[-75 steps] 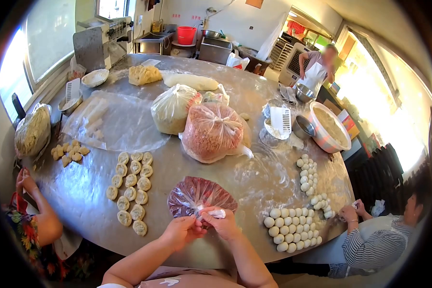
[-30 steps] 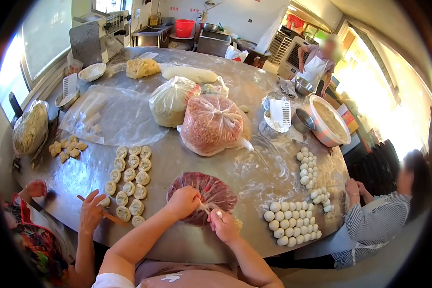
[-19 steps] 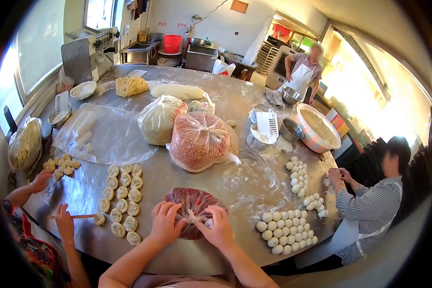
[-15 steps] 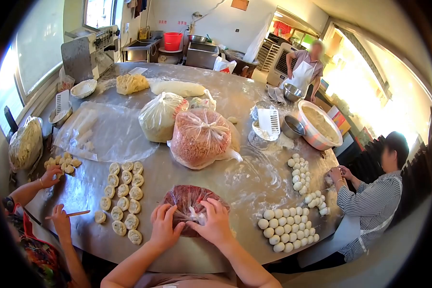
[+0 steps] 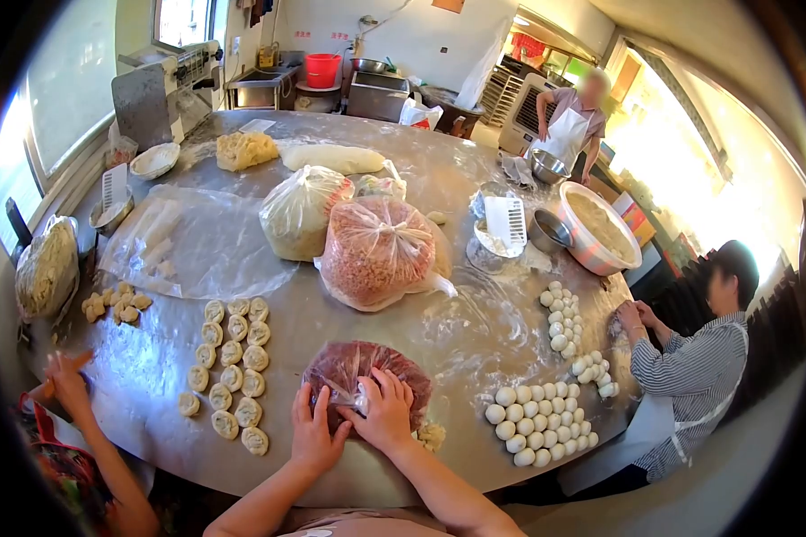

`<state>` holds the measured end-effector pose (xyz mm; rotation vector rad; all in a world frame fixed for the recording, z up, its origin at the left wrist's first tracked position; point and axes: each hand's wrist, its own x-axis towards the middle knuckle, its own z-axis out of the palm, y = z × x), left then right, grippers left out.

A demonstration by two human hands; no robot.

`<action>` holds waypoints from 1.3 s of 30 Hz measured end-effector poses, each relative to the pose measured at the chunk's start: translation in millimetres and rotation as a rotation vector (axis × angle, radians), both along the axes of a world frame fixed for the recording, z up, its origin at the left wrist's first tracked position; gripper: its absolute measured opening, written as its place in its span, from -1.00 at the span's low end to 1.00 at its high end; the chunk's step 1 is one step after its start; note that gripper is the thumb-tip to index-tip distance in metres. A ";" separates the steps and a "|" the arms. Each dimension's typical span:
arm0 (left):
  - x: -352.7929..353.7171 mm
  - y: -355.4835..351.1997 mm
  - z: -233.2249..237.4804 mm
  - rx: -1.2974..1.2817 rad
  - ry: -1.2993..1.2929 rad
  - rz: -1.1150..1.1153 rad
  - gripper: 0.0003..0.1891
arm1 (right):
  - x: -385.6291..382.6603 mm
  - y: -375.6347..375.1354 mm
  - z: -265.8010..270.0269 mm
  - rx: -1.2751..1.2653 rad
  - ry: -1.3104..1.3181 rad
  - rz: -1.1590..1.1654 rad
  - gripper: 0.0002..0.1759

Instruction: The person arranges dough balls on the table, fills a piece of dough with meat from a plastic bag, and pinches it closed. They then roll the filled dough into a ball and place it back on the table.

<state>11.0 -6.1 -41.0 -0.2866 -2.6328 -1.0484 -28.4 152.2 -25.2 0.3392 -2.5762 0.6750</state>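
Note:
In front of me a clear plastic bag of dark red filling lies on the metal table. My left hand rests against the bag's near left side, its fingers spread along the edge. My right hand lies over the bag's gathered plastic, fingers bent onto it; what its fingertips pinch is partly hidden. A piece of pale dough shows just right of my right hand. Rows of swirled dough pieces lie to the left, and round white dough balls to the right.
Beyond are a bag of pink filling, a bag of pale filling and a plastic sheet. A co-worker in stripes is at right, another at left, a third behind. A large tub stands back right.
My right hand has moved left and up over the bag, uncovering more of the pale dough. My left hand has shifted slightly right and down. The left co-worker's hands have drawn back from the small dough pieces.

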 end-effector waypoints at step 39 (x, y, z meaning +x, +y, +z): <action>-1.9 -0.5 -0.9 0.172 -0.035 0.080 -0.20 | -39.8 44.1 55.0 -0.641 -0.140 -0.167 -0.68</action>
